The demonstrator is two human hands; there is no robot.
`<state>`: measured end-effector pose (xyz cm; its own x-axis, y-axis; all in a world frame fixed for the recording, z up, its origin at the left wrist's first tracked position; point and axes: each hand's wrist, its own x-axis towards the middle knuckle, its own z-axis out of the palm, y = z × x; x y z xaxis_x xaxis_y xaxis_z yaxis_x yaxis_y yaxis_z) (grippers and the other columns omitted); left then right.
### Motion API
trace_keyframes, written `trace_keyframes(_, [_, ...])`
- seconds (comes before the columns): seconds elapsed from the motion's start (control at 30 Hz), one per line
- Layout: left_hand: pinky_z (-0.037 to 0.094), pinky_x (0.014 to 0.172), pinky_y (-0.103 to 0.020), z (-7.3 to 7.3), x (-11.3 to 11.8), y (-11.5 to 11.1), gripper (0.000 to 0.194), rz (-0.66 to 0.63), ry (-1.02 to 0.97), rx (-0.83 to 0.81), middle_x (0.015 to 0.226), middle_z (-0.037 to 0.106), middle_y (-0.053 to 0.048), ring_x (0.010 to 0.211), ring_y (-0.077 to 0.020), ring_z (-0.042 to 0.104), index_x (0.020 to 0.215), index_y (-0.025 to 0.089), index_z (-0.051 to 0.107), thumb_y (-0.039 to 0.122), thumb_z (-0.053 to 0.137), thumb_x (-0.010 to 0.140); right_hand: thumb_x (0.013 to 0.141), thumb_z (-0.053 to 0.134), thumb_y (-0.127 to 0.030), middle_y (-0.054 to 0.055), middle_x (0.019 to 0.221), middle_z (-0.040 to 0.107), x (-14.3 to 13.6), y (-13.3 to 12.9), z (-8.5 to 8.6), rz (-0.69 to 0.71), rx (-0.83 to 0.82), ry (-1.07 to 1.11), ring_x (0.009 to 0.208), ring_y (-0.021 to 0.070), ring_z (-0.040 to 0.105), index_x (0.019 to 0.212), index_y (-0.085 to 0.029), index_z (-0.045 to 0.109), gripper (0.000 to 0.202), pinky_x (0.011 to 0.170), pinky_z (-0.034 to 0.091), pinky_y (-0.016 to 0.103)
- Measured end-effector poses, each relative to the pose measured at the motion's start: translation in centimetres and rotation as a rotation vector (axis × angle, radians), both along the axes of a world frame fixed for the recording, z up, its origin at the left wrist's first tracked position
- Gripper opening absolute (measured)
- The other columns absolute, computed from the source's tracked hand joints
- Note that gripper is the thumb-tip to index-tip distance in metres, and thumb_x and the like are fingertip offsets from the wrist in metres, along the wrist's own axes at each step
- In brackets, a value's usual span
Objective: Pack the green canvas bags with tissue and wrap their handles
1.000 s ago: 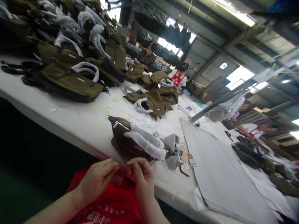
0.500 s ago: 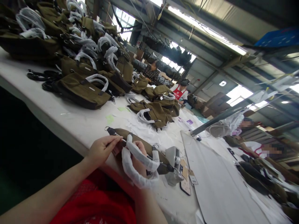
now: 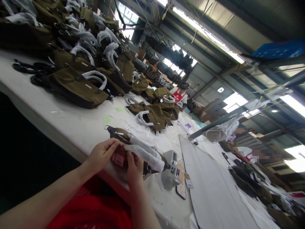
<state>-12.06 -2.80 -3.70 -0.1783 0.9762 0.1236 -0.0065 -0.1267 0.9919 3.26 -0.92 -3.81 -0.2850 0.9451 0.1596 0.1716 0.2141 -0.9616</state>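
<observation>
An olive handbag (image 3: 122,137) lies in front of me at the near edge of the table, its two handles (image 3: 149,157) wrapped in white paper. My left hand (image 3: 103,155) pinches the bag's near side at the opening, thumb and forefinger together. Close beside it, my right hand (image 3: 135,167) grips the same edge, its fingertips partly covered by the wrapped handles. Between the hands shows reddish-brown material with a pinkish label (image 3: 118,158). A dark end tab with a metal ring is at the bag's far left end. The exact bit under my fingertips is too small to make out.
Olive handbags (image 3: 78,84) with wrapped handles are heaped at the left, and more (image 3: 154,116) lie ahead. Right of my bag stand a grey device (image 3: 169,171), a phone (image 3: 181,190) and a tag (image 3: 188,181). A slanted metal pole (image 3: 209,127) rises beyond; several people work farther off.
My right hand has come out from behind the wrapped handles to the near edge beside my left hand. The handles have tipped flatter, and the pinkish label shows more. The view has shifted slightly.
</observation>
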Motion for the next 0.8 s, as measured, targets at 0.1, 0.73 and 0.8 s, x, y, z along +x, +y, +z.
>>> trace_keyframes(0.1, [0.042,0.049,-0.02,0.2,-0.1,-0.1,0.034,-0.098,0.07,0.01,0.067,0.066,0.0,0.051,-0.0122,0.052,0.091,0.02,0.068,0.049,0.05,0.093,0.092,0.055,-0.034,0.006,0.1,0.07,0.6,1.0,1.6,0.1,0.102,-0.074,0.103,0.0226,0.061,0.096,-0.024,0.073,0.021,0.103,0.042,0.041])
trace_keyframes(0.73, [0.051,0.088,-0.027,0.5,-1.5,-1.4,0.027,0.084,0.589,0.3,0.107,0.067,-0.007,0.098,-0.0179,0.064,0.105,0.023,0.073,0.031,0.05,0.096,0.085,0.06,-0.037,-0.006,0.054,0.055,-2.9,6.4,5.4,0.272,-0.117,-0.106,0.05,0.009,0.047,0.08,-0.019,0.064,0.019,0.054,0.039,0.022])
trace_keyframes(0.8, [0.052,0.08,-0.026,0.4,-2.1,-1.6,0.025,0.174,0.601,0.238,0.095,0.067,-0.006,0.087,-0.0168,0.064,0.101,0.022,0.075,0.033,0.053,0.094,0.087,0.058,-0.033,-0.004,0.059,0.06,-2.7,6.4,5.1,0.285,-0.027,-0.214,0.057,0.0108,0.054,0.078,-0.019,0.065,0.018,0.061,0.042,0.023])
